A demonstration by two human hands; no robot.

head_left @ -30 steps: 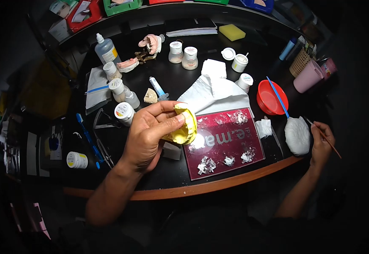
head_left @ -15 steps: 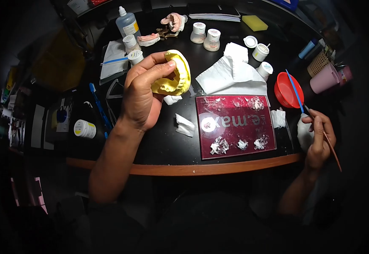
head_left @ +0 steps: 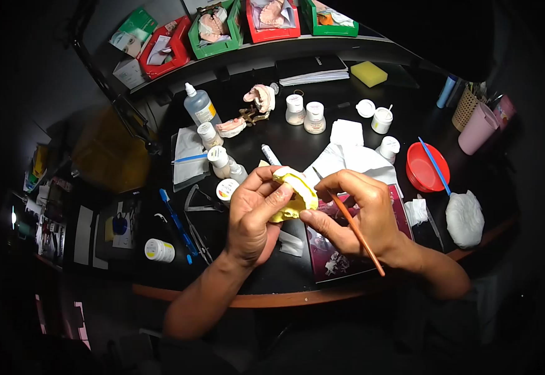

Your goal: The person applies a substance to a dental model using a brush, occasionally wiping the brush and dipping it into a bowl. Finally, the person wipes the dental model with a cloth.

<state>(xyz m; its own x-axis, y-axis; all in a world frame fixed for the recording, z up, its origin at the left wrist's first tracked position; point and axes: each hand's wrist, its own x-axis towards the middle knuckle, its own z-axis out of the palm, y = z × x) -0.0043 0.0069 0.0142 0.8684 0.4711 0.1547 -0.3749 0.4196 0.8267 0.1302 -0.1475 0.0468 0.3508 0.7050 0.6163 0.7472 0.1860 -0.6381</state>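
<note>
My left hand (head_left: 253,215) grips a yellow, horseshoe-shaped dental model (head_left: 302,192), thumb against its inner side. On the right, my right hand (head_left: 366,215) pinches a thin brown brush (head_left: 357,232), its handle slanting down to the right. The fingertips of my right hand are at the model's right edge, and the brush's upper end is close beside it. Beneath my right hand lies a dark red glass slab (head_left: 323,250) with white smears, partly hidden. White tissue (head_left: 353,159) is spread just behind the slab.
A red bowl (head_left: 423,172) with a blue stick stands at the right, near a white cotton pad (head_left: 464,220). Small jars (head_left: 314,119), a liquid bottle (head_left: 201,105) and pink-and-white dental casts (head_left: 261,98) stand behind. A blue toothbrush (head_left: 175,222) lies left.
My right hand has come in from the cotton pad to the yellow model, still holding the brush. My left hand has lowered the model. The view has tilted up, showing bins on a shelf.
</note>
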